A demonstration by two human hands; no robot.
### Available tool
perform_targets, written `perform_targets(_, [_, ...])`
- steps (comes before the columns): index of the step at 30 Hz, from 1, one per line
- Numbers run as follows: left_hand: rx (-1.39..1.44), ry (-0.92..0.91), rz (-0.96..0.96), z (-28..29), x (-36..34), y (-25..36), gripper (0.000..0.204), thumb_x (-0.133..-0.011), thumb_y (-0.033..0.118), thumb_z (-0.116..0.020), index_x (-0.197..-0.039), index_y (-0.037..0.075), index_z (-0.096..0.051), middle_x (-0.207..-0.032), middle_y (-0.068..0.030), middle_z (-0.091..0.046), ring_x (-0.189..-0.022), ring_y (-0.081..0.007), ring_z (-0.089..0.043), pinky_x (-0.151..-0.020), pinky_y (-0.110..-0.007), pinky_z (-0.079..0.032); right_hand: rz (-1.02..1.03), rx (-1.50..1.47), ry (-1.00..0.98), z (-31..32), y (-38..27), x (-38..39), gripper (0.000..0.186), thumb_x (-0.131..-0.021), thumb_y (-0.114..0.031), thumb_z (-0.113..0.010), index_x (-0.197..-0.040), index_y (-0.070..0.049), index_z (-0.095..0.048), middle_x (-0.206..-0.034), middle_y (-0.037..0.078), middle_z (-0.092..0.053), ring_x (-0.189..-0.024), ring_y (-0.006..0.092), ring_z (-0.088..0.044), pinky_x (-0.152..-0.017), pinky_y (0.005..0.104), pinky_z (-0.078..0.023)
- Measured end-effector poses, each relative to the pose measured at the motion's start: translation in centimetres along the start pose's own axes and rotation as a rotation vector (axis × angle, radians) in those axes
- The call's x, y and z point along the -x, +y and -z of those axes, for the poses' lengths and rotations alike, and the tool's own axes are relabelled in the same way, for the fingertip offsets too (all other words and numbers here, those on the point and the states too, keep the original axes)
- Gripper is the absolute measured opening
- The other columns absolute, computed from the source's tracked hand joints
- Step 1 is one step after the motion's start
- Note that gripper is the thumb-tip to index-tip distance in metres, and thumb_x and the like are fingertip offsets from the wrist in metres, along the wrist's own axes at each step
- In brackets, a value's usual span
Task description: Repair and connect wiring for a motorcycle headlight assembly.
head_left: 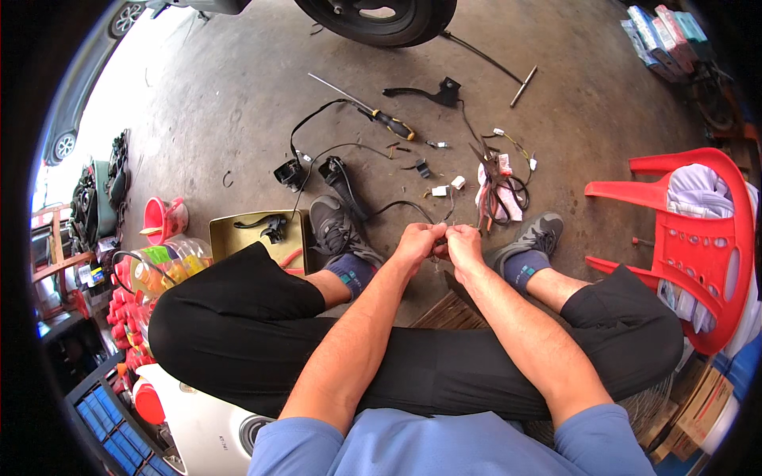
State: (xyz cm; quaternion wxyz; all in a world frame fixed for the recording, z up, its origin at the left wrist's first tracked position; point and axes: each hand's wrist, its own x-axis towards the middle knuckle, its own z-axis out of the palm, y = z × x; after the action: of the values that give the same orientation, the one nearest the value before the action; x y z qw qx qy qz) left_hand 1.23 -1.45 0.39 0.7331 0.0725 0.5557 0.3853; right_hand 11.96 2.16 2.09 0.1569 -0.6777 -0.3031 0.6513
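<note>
Between my shoes, my left hand (419, 243) and my right hand (463, 244) meet fingertip to fingertip, both closed on a thin black cable (403, 203). Its held end is mostly hidden by the fingers. The cable leads left to a black handlebar grip (343, 184) lying by my left shoe. Just beyond my hands lie small white connectors (441, 190), a small black part (421, 167) and bits of wire. Scissors (496, 186) rest on a pinkish-white cloth or paper (512, 208) near my right shoe. Farther off are a screwdriver (393, 125) and a black lever (429, 93).
A metal tray (225, 236) holding a black part stands left of my left shoe. Ahead are a vehicle's wheel (389, 28) and a T-handle tool (523, 86). A red plastic chair (714, 238) stands at right; a red bucket (167, 218) and plastic bottles (186, 252) are at left.
</note>
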Motion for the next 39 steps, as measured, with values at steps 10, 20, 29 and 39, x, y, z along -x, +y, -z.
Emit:
perform_targets(10, [-0.666, 0.367, -0.243, 0.3, -0.3, -0.9, 0.024, -0.083, 0.024, -0.063, -0.080, 0.000, -0.062, -0.072, -0.0114, -0.064, -0.064, -0.0237, -0.062, -0.062, -0.034, -0.049, -0.071, -0.045, -0.064, 0.0, 0.8, 0.5, 0.012, -0.086, -0.006, -0.045, -0.084, 0.000, -0.056, -0.074, 0.008, -0.060, -0.057, 0.0182, -0.060, -0.053, 0.0323, -0.052])
perform_targets(20, [-1.227, 0.444, -0.345, -0.4, 1.7, 0.1, 0.019, -0.081, 0.019, -0.061, -0.087, 0.001, -0.060, -0.091, -0.0216, -0.062, -0.086, -0.0391, -0.061, -0.076, -0.046, -0.048, -0.194, -0.063, -0.146, -0.5, 2.0, 0.1, 0.015, -0.084, -0.006, -0.048, -0.073, -0.004, -0.058, -0.069, 0.007, -0.059, -0.057, 0.0193, -0.060, -0.056, 0.0368, -0.052])
perform_targets(29, [-1.143, 0.525, -0.374, -0.1, 0.9, -0.5, 0.022, -0.083, 0.022, -0.056, -0.085, 0.000, -0.060, -0.090, -0.0224, -0.062, -0.087, -0.0410, -0.060, -0.076, -0.047, -0.047, -0.255, -0.051, -0.215, -0.4, 1.9, -0.5, 0.014, -0.084, -0.007, -0.049, -0.074, -0.003, -0.057, -0.068, 0.008, -0.060, -0.054, 0.0197, -0.060, -0.055, 0.0355, -0.051])
perform_targets(39, [-0.619, 0.484, -0.303, 0.4, 1.0, 0.1, 0.025, -0.078, 0.012, -0.059, -0.098, -0.003, -0.063, -0.083, -0.0182, -0.066, -0.079, -0.0248, -0.066, -0.072, -0.034, -0.050, 0.151, -0.072, 0.000, -1.3, 2.3, -0.3, 0.007, -0.084, -0.004, -0.051, -0.091, -0.001, -0.053, -0.076, 0.006, -0.057, -0.058, 0.0151, -0.058, -0.051, 0.0273, -0.048])
